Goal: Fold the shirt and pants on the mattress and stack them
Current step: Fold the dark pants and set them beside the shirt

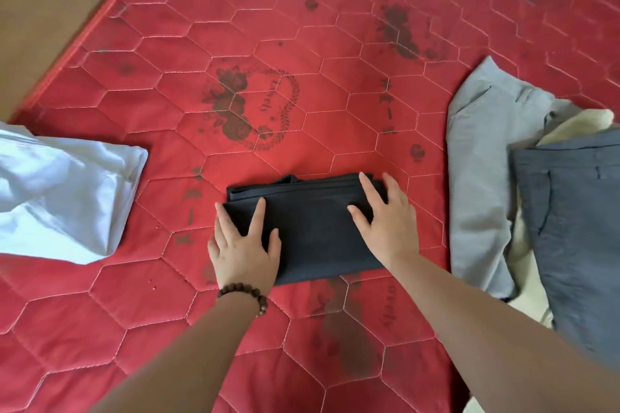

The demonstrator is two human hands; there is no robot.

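A dark navy garment, folded into a compact rectangle, lies on the red quilted mattress in front of me. My left hand, with a beaded bracelet at the wrist, rests flat on its left edge, fingers spread. On the garment's right edge my right hand presses down with straight fingers. A folded white shirt lies at the left. To the right, light grey pants lie spread out, partly under blue-grey pants.
A cream cloth shows between the two pairs of pants at the right. The mattress edge runs diagonally at the upper left, with brown floor beyond it.
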